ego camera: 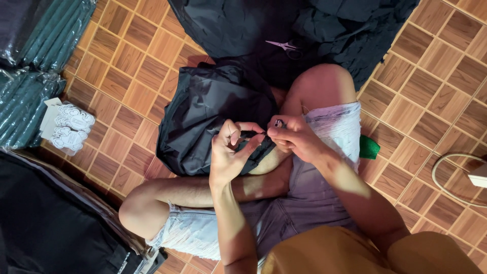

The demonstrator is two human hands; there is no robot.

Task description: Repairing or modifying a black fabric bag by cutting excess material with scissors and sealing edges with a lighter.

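I see left hand (231, 152) pinching edge of black garment (213, 116) over crossed legs. Right hand (294, 137) pinches small tag at same edge. Pink-handled scissors (284, 46) beyond garment, well apart.

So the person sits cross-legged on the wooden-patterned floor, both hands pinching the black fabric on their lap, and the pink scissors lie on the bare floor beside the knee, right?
Not quite. The head view shows the pink scissors lying on the heap of black cloth beyond the knee, not on the bare floor. The rest holds: left hand and right hand both pinch the black fabric on the lap.
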